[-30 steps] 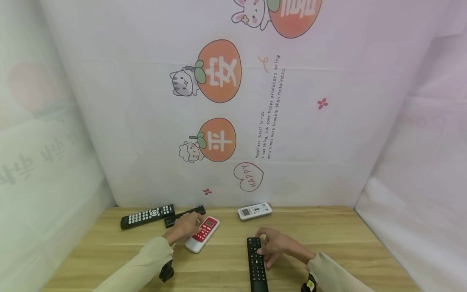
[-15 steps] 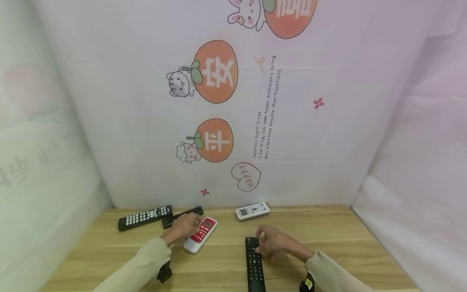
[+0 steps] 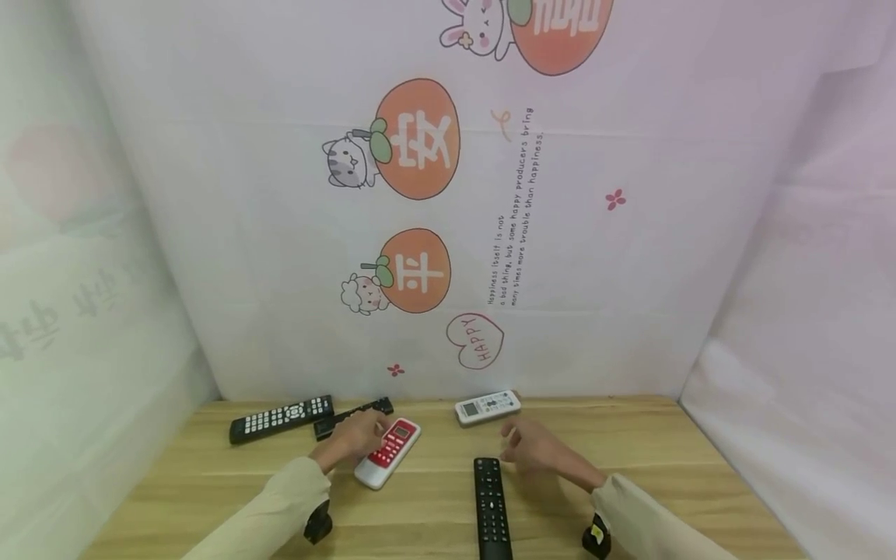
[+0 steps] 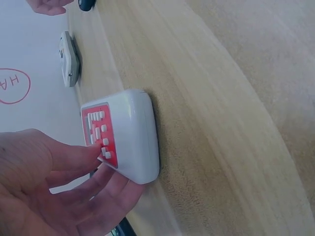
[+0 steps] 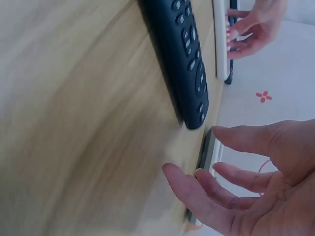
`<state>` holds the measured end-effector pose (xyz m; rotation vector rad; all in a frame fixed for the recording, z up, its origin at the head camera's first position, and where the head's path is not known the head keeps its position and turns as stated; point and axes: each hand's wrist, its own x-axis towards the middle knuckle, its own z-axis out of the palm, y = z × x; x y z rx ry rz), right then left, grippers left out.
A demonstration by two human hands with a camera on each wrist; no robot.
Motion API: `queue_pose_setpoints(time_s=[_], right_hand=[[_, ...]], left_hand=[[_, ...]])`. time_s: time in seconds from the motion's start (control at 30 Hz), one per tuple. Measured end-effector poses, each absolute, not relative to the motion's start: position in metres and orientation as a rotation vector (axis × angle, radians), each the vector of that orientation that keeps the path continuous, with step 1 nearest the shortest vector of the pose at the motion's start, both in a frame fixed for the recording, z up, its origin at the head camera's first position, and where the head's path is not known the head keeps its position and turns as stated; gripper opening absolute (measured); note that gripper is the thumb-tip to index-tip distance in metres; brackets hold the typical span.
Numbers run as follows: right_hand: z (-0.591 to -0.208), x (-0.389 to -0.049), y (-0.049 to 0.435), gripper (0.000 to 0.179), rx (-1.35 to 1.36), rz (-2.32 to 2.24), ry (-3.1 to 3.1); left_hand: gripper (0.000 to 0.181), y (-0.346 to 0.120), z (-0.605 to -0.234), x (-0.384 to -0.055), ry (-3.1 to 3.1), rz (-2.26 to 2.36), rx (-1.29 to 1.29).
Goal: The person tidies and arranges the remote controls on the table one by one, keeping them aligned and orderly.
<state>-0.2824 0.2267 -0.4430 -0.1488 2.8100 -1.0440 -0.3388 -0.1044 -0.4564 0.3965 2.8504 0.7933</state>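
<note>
My left hand (image 3: 358, 435) holds a white remote control with a red keypad (image 3: 379, 471) by its left side. In the left wrist view, the thumb lies on the keys and the other fingers bend along the remote's edge. A long black remote control (image 3: 493, 505) lies lengthwise on the table at front centre. Past its far right end hovers my right hand (image 3: 537, 449), apart from it. The right wrist view shows those fingers (image 5: 197, 196) spread and loosely bent, with nothing between them.
A white remote control with a small screen (image 3: 488, 407) lies by the back wall. At back left are a black remote with white keys (image 3: 281, 420) and a slimmer black remote (image 3: 378, 405), partly hidden behind my left hand. White printed cloth (image 3: 574, 327) encloses the wooden table (image 3: 630, 467).
My right hand has let go of the long black remote control and moved up and away to the right. The left hand stays on the red-and-white remote control.
</note>
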Motion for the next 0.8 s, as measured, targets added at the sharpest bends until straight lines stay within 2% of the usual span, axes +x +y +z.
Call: queue_pose_setpoints(time_s=[0.3,0.8], right_hand=[[-0.447,-0.301,0.238,0.037,-0.364,-1.012,2.980],[-0.454,-0.328,0.243,0.045,-0.494,-1.025,3.055]], left_hand=[[0.033,-0.105,-0.456,-0.339,2.820,0.794,0.369],[0.032,-0.103,-0.456,-0.338,2.825,0.805,0.358]])
